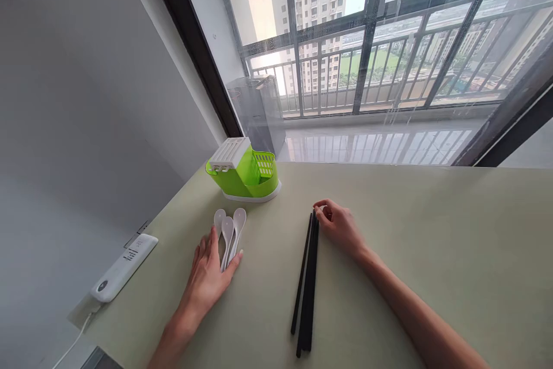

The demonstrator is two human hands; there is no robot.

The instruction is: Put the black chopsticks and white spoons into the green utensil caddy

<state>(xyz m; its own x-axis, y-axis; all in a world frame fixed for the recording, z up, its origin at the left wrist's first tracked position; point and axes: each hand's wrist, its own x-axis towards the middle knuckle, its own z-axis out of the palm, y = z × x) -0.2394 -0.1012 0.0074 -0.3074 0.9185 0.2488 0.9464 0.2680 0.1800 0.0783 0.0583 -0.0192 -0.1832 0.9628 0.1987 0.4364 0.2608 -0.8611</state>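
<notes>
My left hand (209, 274) lies around the handles of three white spoons (227, 231) on the table. Its thumb and fingers are spread to either side of them, and the palm partly hides the handle ends. To the right, a bundle of black chopsticks (309, 294) lies lengthwise on the tabletop, with one chopstick (301, 277) slightly apart at the near end. My right hand (339, 225) has its fingers curled and pinched at the far ends of the bundle. Behind the spoons stands a green and white cutlery holder (254, 187) with a slotted white top on its left part.
The pale table (432, 231) runs up to a large window (389, 58) with a balcony railing behind the glass. A white device (125, 268) with a cable lies at the left edge beside the grey wall. A dark object (101, 359) shows at the bottom left.
</notes>
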